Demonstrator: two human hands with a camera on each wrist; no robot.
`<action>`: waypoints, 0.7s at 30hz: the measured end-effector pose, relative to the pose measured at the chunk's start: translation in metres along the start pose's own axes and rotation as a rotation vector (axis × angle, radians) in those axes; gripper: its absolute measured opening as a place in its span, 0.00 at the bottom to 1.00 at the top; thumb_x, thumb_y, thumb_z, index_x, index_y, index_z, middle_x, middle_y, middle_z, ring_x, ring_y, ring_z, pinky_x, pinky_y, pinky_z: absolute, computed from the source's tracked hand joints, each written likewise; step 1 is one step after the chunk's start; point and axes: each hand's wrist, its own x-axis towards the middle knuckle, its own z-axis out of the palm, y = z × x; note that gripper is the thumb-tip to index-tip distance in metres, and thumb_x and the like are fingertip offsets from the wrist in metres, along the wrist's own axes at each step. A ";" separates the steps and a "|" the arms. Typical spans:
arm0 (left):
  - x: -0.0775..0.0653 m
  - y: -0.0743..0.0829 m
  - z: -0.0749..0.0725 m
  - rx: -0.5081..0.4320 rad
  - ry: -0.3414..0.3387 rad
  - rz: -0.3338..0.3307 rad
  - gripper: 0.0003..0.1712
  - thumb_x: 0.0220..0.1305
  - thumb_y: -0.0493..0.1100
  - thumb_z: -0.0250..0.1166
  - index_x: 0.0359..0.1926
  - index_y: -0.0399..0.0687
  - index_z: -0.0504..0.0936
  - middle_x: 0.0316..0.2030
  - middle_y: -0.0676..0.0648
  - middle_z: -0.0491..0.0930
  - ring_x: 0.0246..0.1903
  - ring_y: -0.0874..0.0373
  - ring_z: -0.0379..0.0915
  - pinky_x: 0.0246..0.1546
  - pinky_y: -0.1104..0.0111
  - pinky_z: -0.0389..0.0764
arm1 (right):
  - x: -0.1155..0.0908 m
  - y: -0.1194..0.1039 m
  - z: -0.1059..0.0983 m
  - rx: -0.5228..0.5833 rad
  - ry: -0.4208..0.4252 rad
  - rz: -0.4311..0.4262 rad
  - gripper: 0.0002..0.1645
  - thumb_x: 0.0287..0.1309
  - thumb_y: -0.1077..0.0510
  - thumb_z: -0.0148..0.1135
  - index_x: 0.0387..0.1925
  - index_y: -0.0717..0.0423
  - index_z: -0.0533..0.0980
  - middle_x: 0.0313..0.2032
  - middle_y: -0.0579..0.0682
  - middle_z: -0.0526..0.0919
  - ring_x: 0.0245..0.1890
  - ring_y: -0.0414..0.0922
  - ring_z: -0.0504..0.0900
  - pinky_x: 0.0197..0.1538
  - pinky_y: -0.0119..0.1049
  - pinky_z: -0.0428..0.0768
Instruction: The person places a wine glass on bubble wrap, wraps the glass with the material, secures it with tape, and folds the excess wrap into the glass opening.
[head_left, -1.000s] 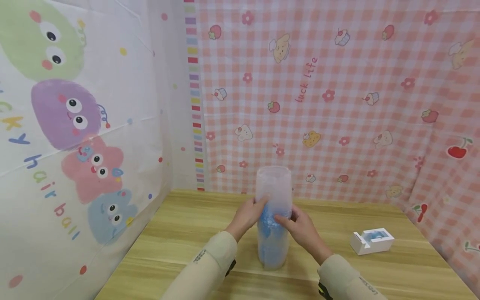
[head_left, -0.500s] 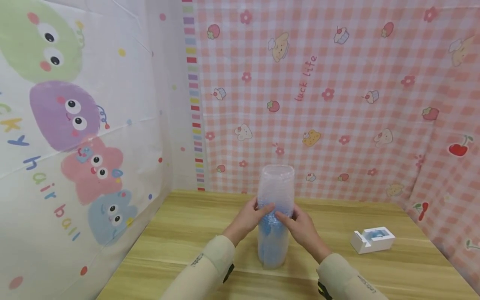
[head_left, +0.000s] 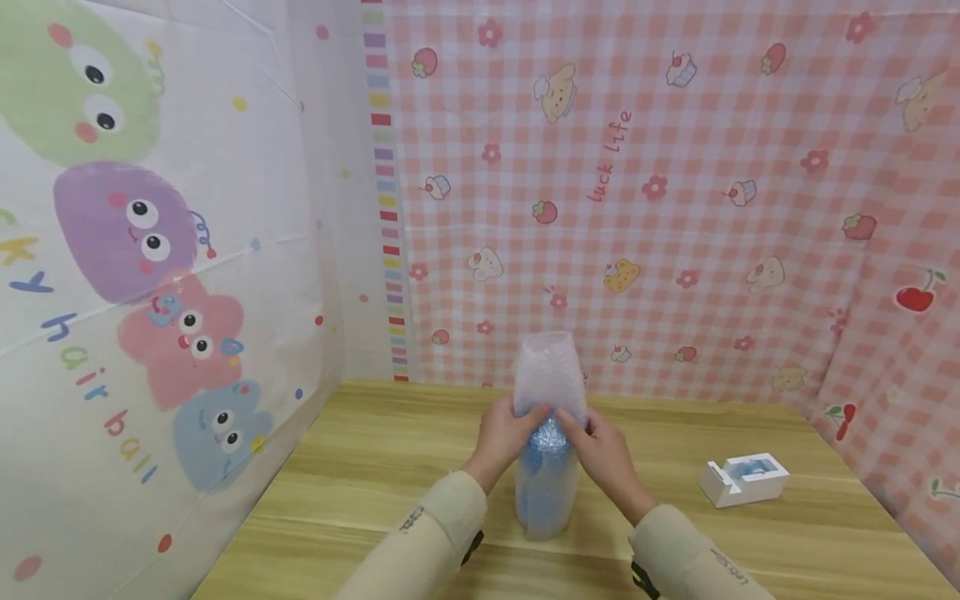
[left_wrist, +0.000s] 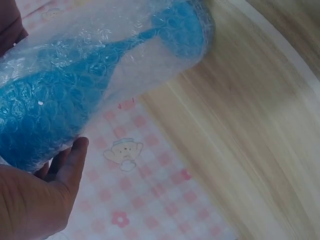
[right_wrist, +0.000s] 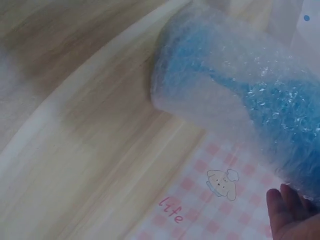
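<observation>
A blue object (head_left: 534,475) stands upright on the wooden table, wrapped in clear bubble wrap (head_left: 551,375) that rises above it as an empty sleeve. My left hand (head_left: 504,437) grips the wrap's left side around mid-height, thumb across the front. From the right, my right hand (head_left: 603,454) holds it at the same height, the two thumb tips nearly meeting where the wrap is pinched in. In the left wrist view, the fingers (left_wrist: 72,165) curve under the wrapped blue shape; in the right wrist view, fingertips (right_wrist: 277,200) touch its side. The blue object's exact kind is blurred by the bubbles.
A white tape dispenser (head_left: 744,481) with a bluish roll sits on the table (head_left: 360,467) to the right. A pink checked cloth (head_left: 652,233) hangs behind, and a white cartoon-printed cloth (head_left: 300,208) covers the left side.
Both thumbs have come closer together at the front. The sleeve's upper part is squeezed and narrower at its top, tipped slightly back to the left compared with half a second ago.
</observation>
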 end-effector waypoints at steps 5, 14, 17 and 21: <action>-0.002 -0.001 -0.002 -0.011 -0.030 0.014 0.25 0.66 0.54 0.66 0.50 0.36 0.82 0.42 0.43 0.85 0.42 0.52 0.82 0.42 0.59 0.84 | 0.000 -0.004 0.004 -0.061 0.095 -0.015 0.25 0.70 0.41 0.55 0.40 0.60 0.82 0.29 0.49 0.82 0.31 0.44 0.76 0.34 0.37 0.76; -0.004 -0.002 -0.008 -0.019 -0.088 0.004 0.26 0.69 0.56 0.61 0.50 0.36 0.83 0.45 0.41 0.84 0.46 0.49 0.81 0.49 0.56 0.81 | 0.004 -0.013 0.002 -0.083 0.114 0.076 0.25 0.67 0.41 0.59 0.39 0.60 0.80 0.29 0.51 0.81 0.31 0.46 0.77 0.34 0.38 0.77; -0.003 -0.001 -0.009 -0.004 -0.092 0.029 0.22 0.68 0.53 0.64 0.45 0.36 0.84 0.40 0.44 0.85 0.41 0.53 0.81 0.44 0.58 0.82 | 0.012 -0.022 -0.003 -0.043 0.082 0.087 0.34 0.61 0.34 0.63 0.52 0.58 0.76 0.45 0.56 0.83 0.44 0.50 0.81 0.45 0.46 0.81; -0.003 -0.002 -0.008 -0.001 -0.093 0.028 0.19 0.67 0.52 0.65 0.42 0.38 0.85 0.36 0.47 0.86 0.37 0.58 0.81 0.40 0.62 0.83 | 0.023 -0.036 -0.008 -0.028 0.080 0.024 0.40 0.54 0.28 0.65 0.51 0.58 0.76 0.47 0.57 0.83 0.45 0.51 0.81 0.45 0.47 0.82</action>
